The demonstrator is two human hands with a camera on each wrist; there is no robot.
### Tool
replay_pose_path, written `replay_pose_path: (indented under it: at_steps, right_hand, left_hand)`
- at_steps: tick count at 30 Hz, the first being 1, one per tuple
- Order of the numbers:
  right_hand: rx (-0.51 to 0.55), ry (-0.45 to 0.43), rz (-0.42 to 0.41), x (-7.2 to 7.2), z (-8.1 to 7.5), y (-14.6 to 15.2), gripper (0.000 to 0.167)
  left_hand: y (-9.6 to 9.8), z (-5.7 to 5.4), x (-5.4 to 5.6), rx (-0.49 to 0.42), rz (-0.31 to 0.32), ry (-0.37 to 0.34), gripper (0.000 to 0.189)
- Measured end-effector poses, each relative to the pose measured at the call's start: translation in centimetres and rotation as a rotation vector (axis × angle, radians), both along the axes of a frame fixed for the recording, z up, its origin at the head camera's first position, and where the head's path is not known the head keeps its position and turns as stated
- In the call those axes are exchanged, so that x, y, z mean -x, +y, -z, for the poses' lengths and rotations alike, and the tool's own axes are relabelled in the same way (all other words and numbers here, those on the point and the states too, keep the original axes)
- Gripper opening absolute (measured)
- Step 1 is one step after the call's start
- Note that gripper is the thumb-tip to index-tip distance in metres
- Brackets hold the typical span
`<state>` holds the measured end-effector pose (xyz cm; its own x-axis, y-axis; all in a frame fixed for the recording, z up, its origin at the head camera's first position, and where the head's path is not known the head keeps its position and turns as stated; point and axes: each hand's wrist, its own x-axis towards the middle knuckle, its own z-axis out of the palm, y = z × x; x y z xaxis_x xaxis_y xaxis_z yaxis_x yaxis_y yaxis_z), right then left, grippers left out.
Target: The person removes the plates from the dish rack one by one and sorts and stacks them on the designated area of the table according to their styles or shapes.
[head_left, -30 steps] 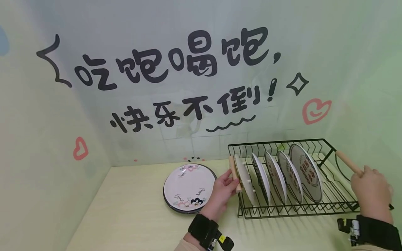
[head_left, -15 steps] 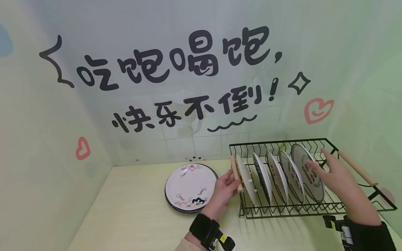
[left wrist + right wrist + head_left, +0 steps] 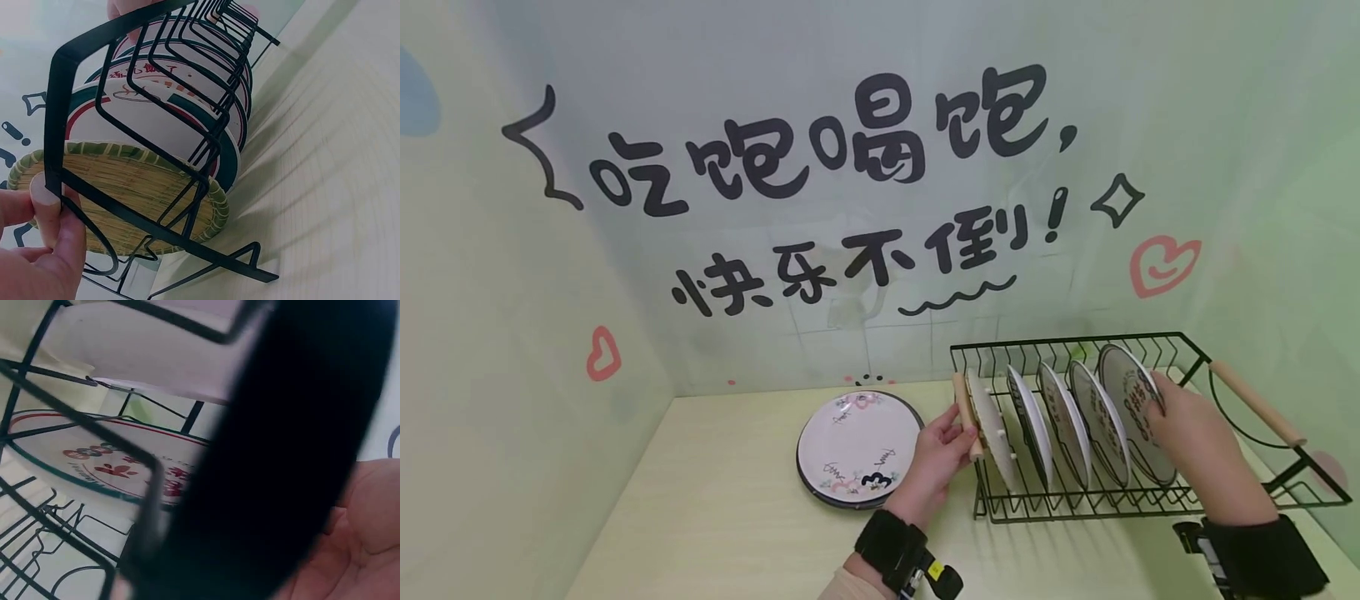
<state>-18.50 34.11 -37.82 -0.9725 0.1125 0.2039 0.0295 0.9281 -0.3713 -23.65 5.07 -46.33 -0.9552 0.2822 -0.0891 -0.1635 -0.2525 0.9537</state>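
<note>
A black wire dish rack [image 3: 1075, 496] with wooden handles at both ends holds several upright plates. My left hand [image 3: 936, 450] grips the left wooden handle [image 3: 49, 212], thumb and fingers on either side of it. Just inside that end stands a round woven bamboo tray [image 3: 137, 194], seen nearly edge-on in the head view. At the right end of the row, my right hand [image 3: 1195, 425] pinches the rim of the last patterned plate [image 3: 1131, 400], which still stands in its slot. In the right wrist view a dark out-of-focus bar hides most of that hand.
Left of the rack, a white floral plate [image 3: 857, 442] with a dark rim lies on top of another on the pale wood table [image 3: 715, 483]. The rack's right wooden handle [image 3: 1258, 404] sticks out beyond the plates. A printed backdrop [image 3: 850, 350] rises behind.
My right hand has let go of the rack's right handle, moved left over the rack, and taken hold of the rightmost plate's rim. The left hand keeps its grip on the left handle.
</note>
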Motion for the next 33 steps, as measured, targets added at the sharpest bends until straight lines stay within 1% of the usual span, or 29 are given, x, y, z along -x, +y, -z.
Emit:
replay_pose_path:
  at_steps: [4, 6, 11, 14, 19, 27, 33]
  right_hand:
    - [-0.081, 0.156, 0.009, 0.1, 0.7, -0.3, 0.038]
    - [-0.119, 0.216, 0.014, 0.2, 0.8, -0.4, 0.033]
    - [-0.124, 0.255, 0.044, 0.6, 1.0, -0.8, 0.034]
    - [-0.136, 0.31, 0.049, 0.6, 1.0, -1.0, 0.032]
    - [-0.174, 0.417, 0.032, 0.6, 1.2, -0.9, 0.029]
    - [-0.18, 0.432, 0.048, 0.7, 1.4, -0.9, 0.029]
    - [-0.179, 0.421, 0.073, 0.5, 0.8, -1.2, 0.032]
  left_hand:
    - [0.0, 0.1, 0.1, 0.001, 0.003, 0.004, 0.057]
    - [-0.1, 0.1, 0.1, 0.004, 0.005, 0.008, 0.058]
    - [-0.1, 0.1, 0.1, 0.002, 0.007, -0.002, 0.058]
    - [-0.1, -0.1, 0.1, -0.004, 0.009, -0.008, 0.058]
    - [-0.1, -0.2, 0.1, -0.004, 0.013, -0.009, 0.058]
    - [-0.1, -0.1, 0.0, -0.001, 0.015, -0.004, 0.057]
    - [-0.2, -0.1, -0.1, 0.006, 0.008, 0.008, 0.057]
